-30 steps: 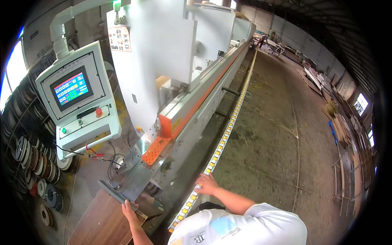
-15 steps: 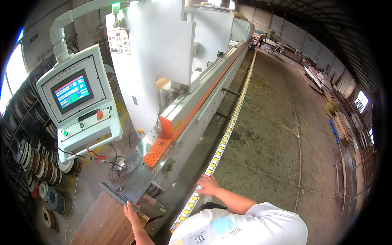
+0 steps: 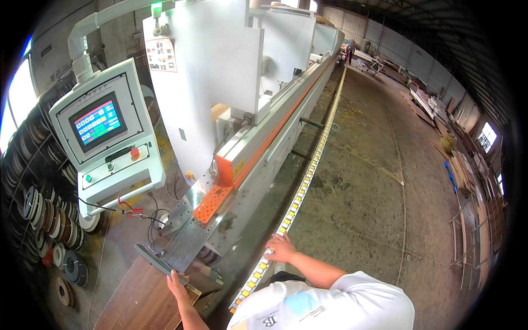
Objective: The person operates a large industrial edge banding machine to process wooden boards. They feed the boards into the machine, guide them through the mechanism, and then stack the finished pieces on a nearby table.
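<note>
Yellow-and-white roller rail (image 3: 303, 184) is set alongside the long white machine (image 3: 201, 104), a little out from it, and its near stretch is touched by the right hand (image 3: 281, 248), fingers laid over it (how firm that grip is cannot be told). By the left hand (image 3: 176, 283), the end of a dark grey bar (image 3: 151, 258) is touched; whether this grip is clasped around it cannot be told either. The bar is placed across the near end of a metal plate (image 3: 188, 243), above a brown wooden panel (image 3: 137, 298). Beyond, an orange perforated plate (image 3: 212, 204) is seen, with a control panel (image 3: 107, 157) mounted to its left.
</note>
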### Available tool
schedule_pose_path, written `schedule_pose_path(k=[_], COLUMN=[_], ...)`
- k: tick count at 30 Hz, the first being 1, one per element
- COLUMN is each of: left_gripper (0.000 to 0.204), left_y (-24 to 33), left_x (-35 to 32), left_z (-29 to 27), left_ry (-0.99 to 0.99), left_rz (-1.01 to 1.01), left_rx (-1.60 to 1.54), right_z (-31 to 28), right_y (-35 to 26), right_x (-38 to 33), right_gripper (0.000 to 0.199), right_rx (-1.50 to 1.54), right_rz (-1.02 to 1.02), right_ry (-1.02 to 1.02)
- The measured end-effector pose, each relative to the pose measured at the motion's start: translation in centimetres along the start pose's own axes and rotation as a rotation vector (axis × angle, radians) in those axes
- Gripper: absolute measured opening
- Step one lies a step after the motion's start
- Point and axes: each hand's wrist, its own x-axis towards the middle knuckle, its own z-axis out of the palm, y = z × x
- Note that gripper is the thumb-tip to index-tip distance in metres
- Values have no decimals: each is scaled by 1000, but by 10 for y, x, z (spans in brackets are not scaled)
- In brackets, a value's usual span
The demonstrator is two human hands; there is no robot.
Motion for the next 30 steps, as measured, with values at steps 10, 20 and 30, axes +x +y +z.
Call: schedule_pose_path(k=[10, 20, 30], left_gripper=[34, 34, 34], left_y=[-5, -3, 1], left_x=[3, 2, 1], left_z=[-2, -3, 0], left_ry=[0, 1, -10], left_rz=[0, 5, 6], left_rx=[-4, 3, 9], right_z=[-1, -1, 1], right_y=[-2, -3, 1], right_x=[0, -1, 0], right_gripper=[53, 54, 54], right_rx=[-12, -3, -9], right_rz=[15, 7, -1], right_ry=[-8, -2, -4])
